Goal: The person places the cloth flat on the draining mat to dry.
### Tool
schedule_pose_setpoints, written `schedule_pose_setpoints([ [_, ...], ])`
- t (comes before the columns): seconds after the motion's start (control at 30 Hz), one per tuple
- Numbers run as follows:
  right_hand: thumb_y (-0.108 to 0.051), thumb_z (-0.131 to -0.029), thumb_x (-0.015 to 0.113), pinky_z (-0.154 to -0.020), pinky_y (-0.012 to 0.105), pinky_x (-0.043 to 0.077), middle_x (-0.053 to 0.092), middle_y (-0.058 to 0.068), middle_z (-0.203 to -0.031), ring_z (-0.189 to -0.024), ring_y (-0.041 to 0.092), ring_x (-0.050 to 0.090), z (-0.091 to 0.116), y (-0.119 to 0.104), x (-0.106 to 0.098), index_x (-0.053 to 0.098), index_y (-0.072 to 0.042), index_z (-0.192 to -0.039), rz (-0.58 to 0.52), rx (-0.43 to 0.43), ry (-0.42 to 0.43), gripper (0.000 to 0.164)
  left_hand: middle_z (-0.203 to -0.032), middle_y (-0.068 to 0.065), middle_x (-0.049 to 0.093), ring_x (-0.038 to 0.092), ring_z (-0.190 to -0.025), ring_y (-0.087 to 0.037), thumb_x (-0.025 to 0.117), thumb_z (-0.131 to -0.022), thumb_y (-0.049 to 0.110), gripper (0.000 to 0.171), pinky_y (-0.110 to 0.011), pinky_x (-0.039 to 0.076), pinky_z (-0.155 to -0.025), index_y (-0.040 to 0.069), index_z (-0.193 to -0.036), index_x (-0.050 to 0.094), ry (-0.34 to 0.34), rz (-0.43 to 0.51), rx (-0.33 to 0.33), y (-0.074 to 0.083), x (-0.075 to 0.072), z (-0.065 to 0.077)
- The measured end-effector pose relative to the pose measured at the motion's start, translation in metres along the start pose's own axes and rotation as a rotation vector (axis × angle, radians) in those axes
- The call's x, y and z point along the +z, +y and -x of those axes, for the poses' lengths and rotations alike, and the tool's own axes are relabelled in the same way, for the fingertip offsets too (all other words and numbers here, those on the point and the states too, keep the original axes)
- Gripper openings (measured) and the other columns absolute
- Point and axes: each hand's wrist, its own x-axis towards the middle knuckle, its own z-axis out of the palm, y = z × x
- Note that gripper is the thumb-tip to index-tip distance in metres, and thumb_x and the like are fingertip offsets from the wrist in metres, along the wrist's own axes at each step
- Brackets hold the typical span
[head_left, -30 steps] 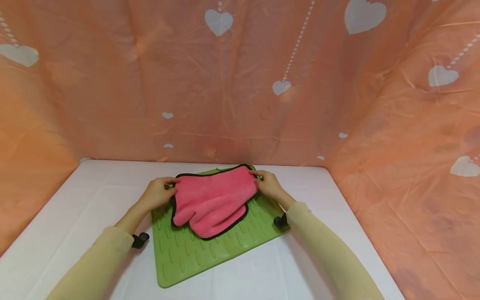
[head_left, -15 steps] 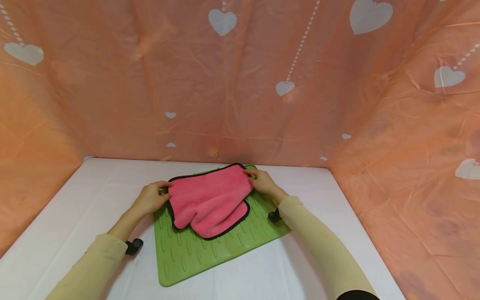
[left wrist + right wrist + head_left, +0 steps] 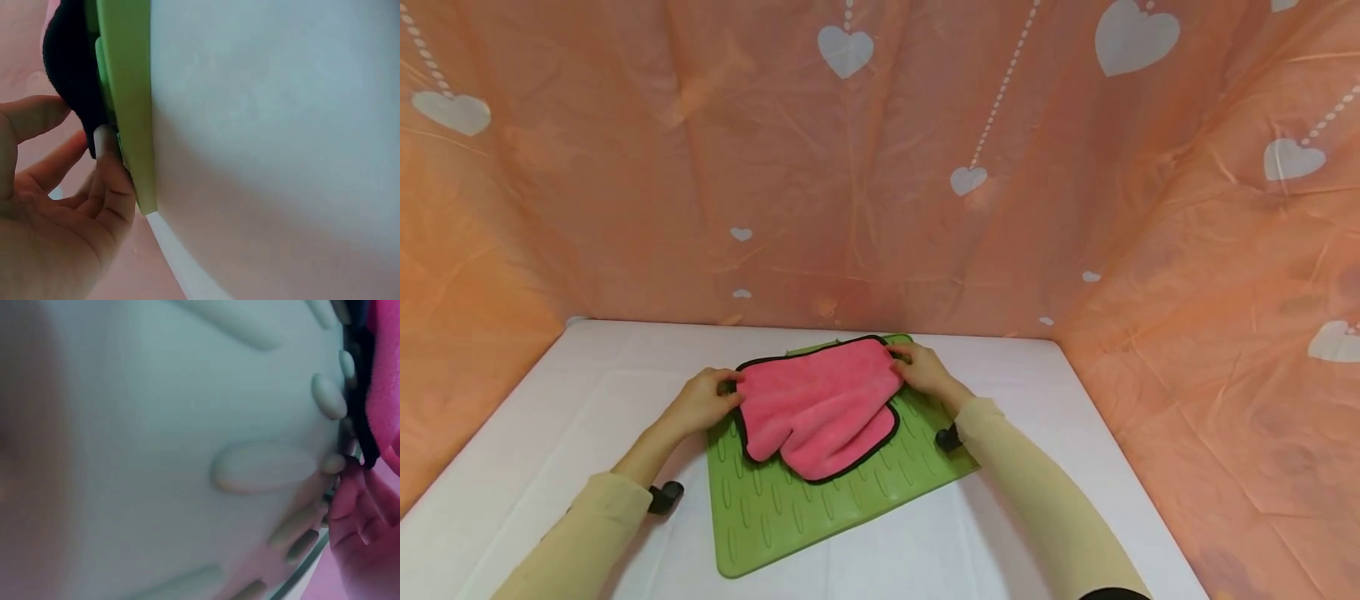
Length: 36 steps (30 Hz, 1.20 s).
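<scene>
A pink cloth with a black border lies crumpled, its lower part folded in waves, on a green mat with raised oval ridges. At the cloth's upper left, my left hand pinches its edge; in the left wrist view the black border sits between thumb and fingers, beside the mat's rim. My right hand holds the upper right corner. Close up in the right wrist view, the right fingers meet the black border just at the mat's surface. Part of the right hand falls outside that view.
The mat lies skewed on a white-covered table, toward its back edge. An orange curtain with white hearts encloses the back and sides. A black wrist-worn device shows at the left wrist, another at the right.
Both hands have shifted the cloth a little to the left over the mat, mostly in the first half second. The mat has stayed about where it was; the head view swung slightly.
</scene>
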Motion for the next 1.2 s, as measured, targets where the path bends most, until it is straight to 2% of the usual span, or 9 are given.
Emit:
schedule_pose_setpoints([
  [0.13,-0.013,-0.103,0.06,-0.112,0.052,0.045,0.06,0.023,-0.143,-0.134,0.04,0.055,0.008,-0.003,-0.002,0.064,-0.001,-0.141,-0.015,-0.009,0.06,0.04,-0.12,-0.039,0.056,0.058,-0.109,-0.052,0.071,-0.093,0.013,0.041,-0.065,0.048,-0.095,-0.013,-0.124,0.065,0.012,0.001,-0.003,0.004,-0.003,0.004],
  [0.33,-0.013,-0.103,0.063,-0.093,0.051,0.054,0.062,0.019,-0.139,-0.11,0.034,0.065,0.029,-0.014,-0.004,0.066,-0.002,-0.137,-0.103,-0.032,0.146,0.036,-0.13,-0.04,0.051,0.06,-0.11,-0.051,0.07,-0.096,0.013,0.041,-0.065,0.05,-0.094,-0.014,-0.127,0.062,0.031,0.018,0.008,0.015,-0.008,0.015],
  [0.47,-0.013,-0.102,0.065,-0.093,0.049,0.054,0.064,0.015,-0.136,-0.112,0.033,0.065,0.048,-0.025,-0.004,0.068,-0.004,-0.134,-0.218,-0.014,0.204,0.034,-0.127,-0.036,0.055,0.062,-0.106,-0.047,0.07,-0.095,0.005,0.033,-0.061,0.053,-0.09,-0.011,-0.123,0.064,0.084,0.03,0.093,0.024,-0.007,0.026],
  [0.6,-0.011,-0.1,0.069,-0.093,0.045,0.056,0.07,0.012,-0.127,-0.112,0.031,0.066,0.069,-0.033,-0.001,0.072,-0.006,-0.128,-0.332,0.012,0.219,0.029,-0.118,-0.026,0.061,0.064,-0.101,-0.04,0.073,-0.09,-0.001,0.025,-0.055,0.054,-0.085,-0.006,-0.114,0.067,0.122,0.007,0.225,0.032,-0.002,0.038],
  [0.73,-0.009,-0.099,0.071,-0.091,0.038,0.057,0.075,0.009,-0.115,-0.107,0.026,0.068,0.085,-0.039,0.002,0.075,-0.006,-0.12,-0.356,-0.014,0.152,0.022,-0.109,-0.011,0.063,0.063,-0.093,-0.029,0.077,-0.089,-0.001,0.021,-0.042,0.055,-0.077,0.002,-0.107,0.068,0.108,0.011,0.35,0.039,0.004,0.049],
  [0.83,-0.009,-0.098,0.072,-0.088,0.033,0.058,0.074,0.007,-0.109,-0.102,0.022,0.068,0.092,-0.04,0.004,0.076,-0.005,-0.113,-0.292,-0.099,0.062,0.016,-0.104,0.0,0.064,0.062,-0.089,-0.022,0.079,-0.089,0.002,0.02,-0.033,0.054,-0.07,0.01,-0.105,0.069,0.05,0.038,0.413,0.044,0.008,0.052],
  [0.93,-0.009,-0.096,0.074,-0.083,0.031,0.058,0.074,0.005,-0.104,-0.098,0.02,0.067,0.095,-0.043,0.005,0.077,-0.006,-0.109,-0.205,-0.192,-0.02,0.013,-0.102,0.007,0.065,0.063,-0.09,-0.017,0.081,-0.089,0.005,0.022,-0.032,0.056,-0.072,0.016,-0.104,0.07,-0.019,0.044,0.457,0.047,0.011,0.052],
  [1.03,-0.01,-0.095,0.076,-0.08,0.028,0.055,0.074,0.0,-0.104,-0.094,0.021,0.065,0.096,-0.047,0.008,0.078,-0.01,-0.108,-0.138,-0.246,-0.093,0.013,-0.102,0.011,0.063,0.062,-0.092,-0.014,0.081,-0.089,0.006,0.022,-0.036,0.056,-0.078,0.021,-0.103,0.073,-0.096,0.02,0.446,0.049,0.012,0.05],
  [1.2,-0.01,-0.092,0.08,-0.087,0.031,0.055,0.074,-0.004,-0.106,-0.099,0.014,0.065,0.096,-0.05,0.015,0.078,-0.013,-0.108,-0.074,-0.282,-0.18,0.016,-0.105,0.012,0.061,0.059,-0.096,-0.013,0.083,-0.089,0.012,0.022,-0.038,0.055,-0.085,0.024,-0.104,0.075,-0.199,-0.032,0.368,0.056,0.012,0.047],
])
